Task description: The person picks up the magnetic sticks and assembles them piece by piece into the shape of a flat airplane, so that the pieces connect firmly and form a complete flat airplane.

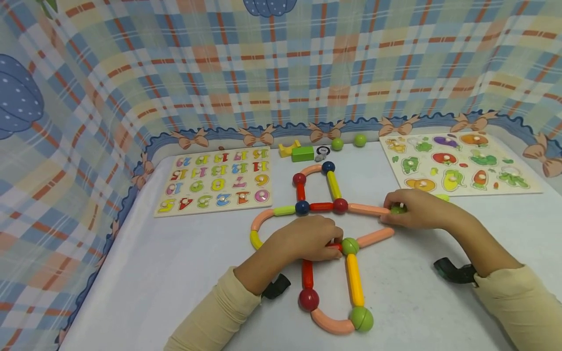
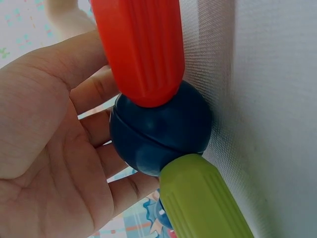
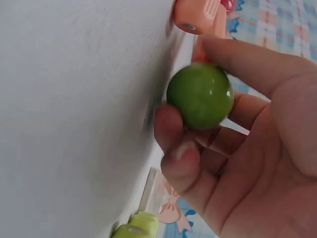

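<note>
My left hand [image 1: 307,236] reaches over the lower part of a figure of rods and balls, gripping a short red rod [image 1: 335,247] beside a green ball [image 1: 350,246]. Under that hand, the left wrist view shows a dark blue ball [image 2: 158,126] joining a red rod [image 2: 141,49] and a light green rod [image 2: 203,198]. With my right hand [image 1: 417,208] I hold another green ball [image 3: 200,96] between thumb and fingers, right at the end of a salmon rod [image 1: 366,209]. A second salmon rod [image 1: 376,237] angles out from the lower green ball, its far end free.
A wooden number puzzle [image 1: 210,204] lies at the back left, a vegetable puzzle [image 1: 461,165] at the back right. Between them stand a green block [image 1: 303,154], a yellow piece [image 1: 289,148] and two loose green balls [image 1: 360,140]. A plaid curtain [image 1: 281,73] borders the table.
</note>
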`<state>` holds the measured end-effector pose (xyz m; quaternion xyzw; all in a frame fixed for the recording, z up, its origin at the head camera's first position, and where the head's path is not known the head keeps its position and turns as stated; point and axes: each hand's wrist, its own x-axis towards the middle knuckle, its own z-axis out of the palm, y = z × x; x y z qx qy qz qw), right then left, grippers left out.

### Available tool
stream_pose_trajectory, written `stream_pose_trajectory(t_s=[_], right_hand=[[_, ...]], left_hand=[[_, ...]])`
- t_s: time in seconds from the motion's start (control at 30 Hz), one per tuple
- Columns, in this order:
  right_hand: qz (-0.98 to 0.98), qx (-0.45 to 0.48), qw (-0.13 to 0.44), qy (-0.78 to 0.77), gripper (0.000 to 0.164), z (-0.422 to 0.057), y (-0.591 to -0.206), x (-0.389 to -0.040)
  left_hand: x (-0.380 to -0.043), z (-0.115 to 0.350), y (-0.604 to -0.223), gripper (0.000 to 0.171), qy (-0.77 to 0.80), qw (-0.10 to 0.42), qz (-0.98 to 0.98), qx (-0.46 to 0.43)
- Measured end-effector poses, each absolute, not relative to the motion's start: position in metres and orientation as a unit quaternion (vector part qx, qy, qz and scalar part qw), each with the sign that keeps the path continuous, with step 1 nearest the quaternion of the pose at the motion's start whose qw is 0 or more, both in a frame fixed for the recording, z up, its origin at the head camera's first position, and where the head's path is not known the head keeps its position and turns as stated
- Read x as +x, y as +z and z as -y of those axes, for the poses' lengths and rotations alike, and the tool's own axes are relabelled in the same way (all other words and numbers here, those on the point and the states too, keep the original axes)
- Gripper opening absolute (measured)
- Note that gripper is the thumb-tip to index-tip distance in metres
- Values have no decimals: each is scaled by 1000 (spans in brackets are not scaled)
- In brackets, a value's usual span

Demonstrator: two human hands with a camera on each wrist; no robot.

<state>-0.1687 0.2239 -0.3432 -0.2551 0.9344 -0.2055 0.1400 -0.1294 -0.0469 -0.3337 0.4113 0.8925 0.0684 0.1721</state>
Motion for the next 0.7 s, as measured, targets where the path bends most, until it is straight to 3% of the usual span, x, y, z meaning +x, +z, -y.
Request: stream_pose_trajectory(t_s=[0.2, 0.5, 0.7], right_hand=[[-905, -235, 194, -296, 21, -232, -342, -160], [-882, -312, 185, -300, 38, -239, -343, -149], [-893, -324, 165, -267, 26, -233, -347, -146]], left_hand=[[-130, 47, -334, 25, 70, 171, -892, 413], [-130, 47, -334, 24, 64, 168, -892, 415], [-130, 47, -334, 24, 65, 162, -891, 419]])
